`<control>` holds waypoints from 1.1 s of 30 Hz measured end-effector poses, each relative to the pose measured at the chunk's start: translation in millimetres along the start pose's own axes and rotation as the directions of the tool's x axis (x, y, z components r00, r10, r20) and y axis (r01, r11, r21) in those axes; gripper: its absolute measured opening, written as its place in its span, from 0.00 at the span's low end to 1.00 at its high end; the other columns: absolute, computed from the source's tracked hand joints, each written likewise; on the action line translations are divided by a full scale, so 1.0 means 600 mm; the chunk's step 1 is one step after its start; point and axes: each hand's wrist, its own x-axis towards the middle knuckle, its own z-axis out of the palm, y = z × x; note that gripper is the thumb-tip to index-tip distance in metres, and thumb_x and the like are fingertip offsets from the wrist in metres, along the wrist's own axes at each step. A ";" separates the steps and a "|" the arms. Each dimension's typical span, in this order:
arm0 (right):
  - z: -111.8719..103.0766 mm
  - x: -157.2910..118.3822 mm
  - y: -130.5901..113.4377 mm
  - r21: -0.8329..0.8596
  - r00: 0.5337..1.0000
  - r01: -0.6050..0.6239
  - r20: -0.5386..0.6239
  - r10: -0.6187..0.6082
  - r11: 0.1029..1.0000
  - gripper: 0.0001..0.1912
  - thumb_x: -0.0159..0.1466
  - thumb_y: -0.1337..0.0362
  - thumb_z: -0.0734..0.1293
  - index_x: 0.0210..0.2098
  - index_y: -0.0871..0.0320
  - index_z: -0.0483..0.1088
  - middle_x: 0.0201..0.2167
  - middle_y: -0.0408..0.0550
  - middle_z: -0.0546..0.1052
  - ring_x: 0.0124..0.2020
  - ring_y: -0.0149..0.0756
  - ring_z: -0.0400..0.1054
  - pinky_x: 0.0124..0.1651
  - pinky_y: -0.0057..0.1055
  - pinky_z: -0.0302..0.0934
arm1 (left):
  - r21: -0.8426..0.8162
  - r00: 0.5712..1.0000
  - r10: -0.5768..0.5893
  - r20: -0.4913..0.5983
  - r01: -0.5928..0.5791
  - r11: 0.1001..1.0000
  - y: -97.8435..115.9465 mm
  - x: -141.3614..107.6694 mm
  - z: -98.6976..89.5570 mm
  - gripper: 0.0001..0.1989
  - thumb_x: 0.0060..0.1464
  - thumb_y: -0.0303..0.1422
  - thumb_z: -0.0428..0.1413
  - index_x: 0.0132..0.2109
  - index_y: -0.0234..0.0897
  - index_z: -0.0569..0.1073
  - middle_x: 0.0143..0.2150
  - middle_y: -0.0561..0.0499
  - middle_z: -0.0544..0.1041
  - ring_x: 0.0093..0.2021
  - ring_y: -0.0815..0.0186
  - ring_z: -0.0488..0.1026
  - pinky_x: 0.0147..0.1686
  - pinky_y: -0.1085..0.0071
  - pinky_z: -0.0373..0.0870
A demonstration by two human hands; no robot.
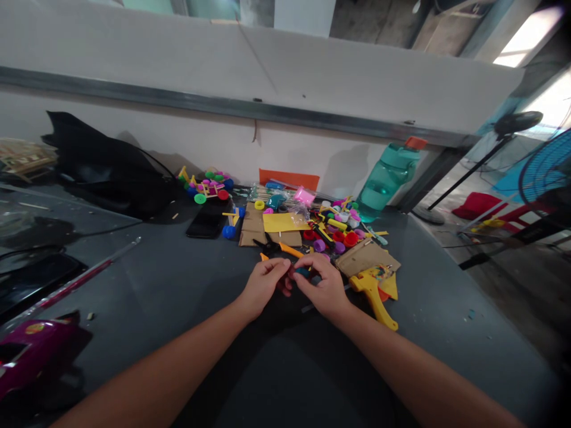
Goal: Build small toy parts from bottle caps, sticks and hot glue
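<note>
My left hand [266,286] and my right hand [325,286] meet close together over the dark table, fingertips almost touching. The right fingers are closed around a small teal piece [303,271], mostly covered by them. On the left, thumb and fingers are pinched together, and what they hold is too small to make out. Just beyond my hands lie cutting pliers [291,249] with orange handles. A yellow glue gun [373,297] rests to the right of my right hand, near a piece of cardboard [363,257].
Bottle caps [351,239] and coloured parts are heaped behind my hands, around a yellow sheet [285,222]. A teal water bottle [387,181] leans by the wall. Leftward lie a black phone [206,221], a black bag [104,172] and a purple tool [33,351].
</note>
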 end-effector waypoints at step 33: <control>0.002 -0.004 0.010 0.041 0.999 -0.041 0.008 0.040 0.998 0.18 0.57 0.70 0.63 0.47 0.52 0.68 0.39 0.47 0.75 0.40 0.35 0.68 0.35 0.30 0.66 | 0.069 0.999 0.006 0.036 -0.008 0.998 -0.001 0.002 -0.005 0.12 0.47 0.39 0.58 0.28 0.32 0.69 0.20 0.55 0.67 0.21 0.73 0.64 0.21 0.76 0.66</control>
